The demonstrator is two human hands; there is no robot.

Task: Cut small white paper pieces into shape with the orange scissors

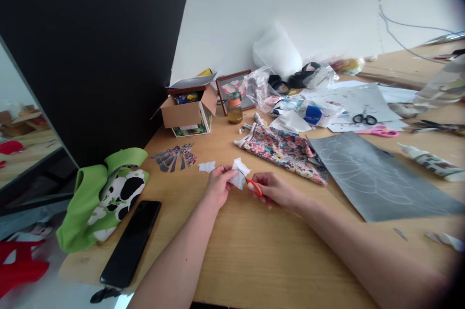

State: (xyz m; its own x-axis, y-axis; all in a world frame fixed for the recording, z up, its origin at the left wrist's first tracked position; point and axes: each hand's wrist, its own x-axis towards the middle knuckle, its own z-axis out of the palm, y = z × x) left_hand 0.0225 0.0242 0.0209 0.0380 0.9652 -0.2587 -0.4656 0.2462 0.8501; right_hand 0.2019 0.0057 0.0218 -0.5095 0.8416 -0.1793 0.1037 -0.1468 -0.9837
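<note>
Hands, two, near each other but apart. Pinched in the left hand [219, 185]: one white piece [238, 181], above the surface [247, 251]. Grasped in the right hand [271, 190]: one pair of orange-handled scissors [255, 186], blades at the white piece. Further scissors, two pairs: one black-handled [364, 118], on white paper [366, 98]; one pink-handled [381, 129], just beside the first. Second white piece [207, 167], one, flat just beyond the left hand. Fan-shaped patterned cutouts [176, 159], one group, number unclear. Floral cloth [283, 154], one, touching one grey line-patterned sheet [385, 178]. Also one orange-lidded jar [235, 109], one open carton [186, 115], one black phone [131, 243], one white bottle [434, 162].
</note>
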